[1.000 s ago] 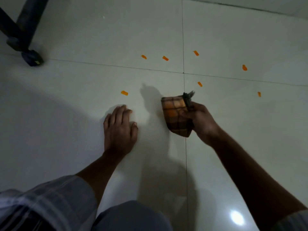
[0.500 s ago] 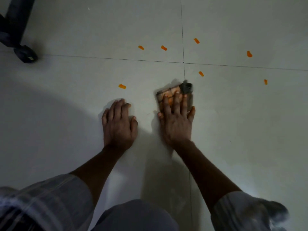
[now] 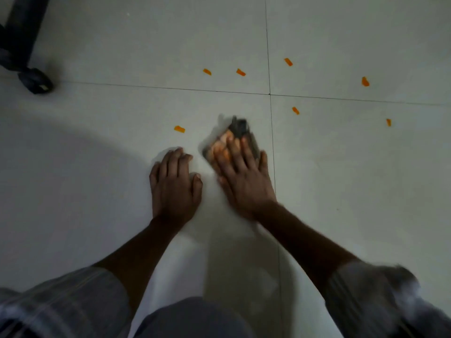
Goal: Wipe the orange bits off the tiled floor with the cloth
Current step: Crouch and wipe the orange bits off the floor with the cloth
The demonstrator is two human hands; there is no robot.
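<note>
A folded checked cloth (image 3: 238, 131), brown and orange, lies on the pale tiled floor (image 3: 341, 179). My right hand (image 3: 244, 176) presses flat on it with fingers spread; the image is blurred there. My left hand (image 3: 174, 184) rests palm down on the floor just left of it, holding nothing. Several orange bits lie scattered beyond: one (image 3: 179, 129) just left of the cloth, one (image 3: 295, 110) to its right, others (image 3: 240, 72) further away near the tile joint.
A dark furniture leg with a black foot (image 3: 36, 81) stands at the far left. Tile joints cross at a point (image 3: 269, 94) just beyond the cloth. My knees and striped sleeves fill the bottom edge.
One second ago my right hand held the cloth up off the floor. It then laid the cloth down and pressed on it; now hand and cloth have slid slightly left, tilted.
</note>
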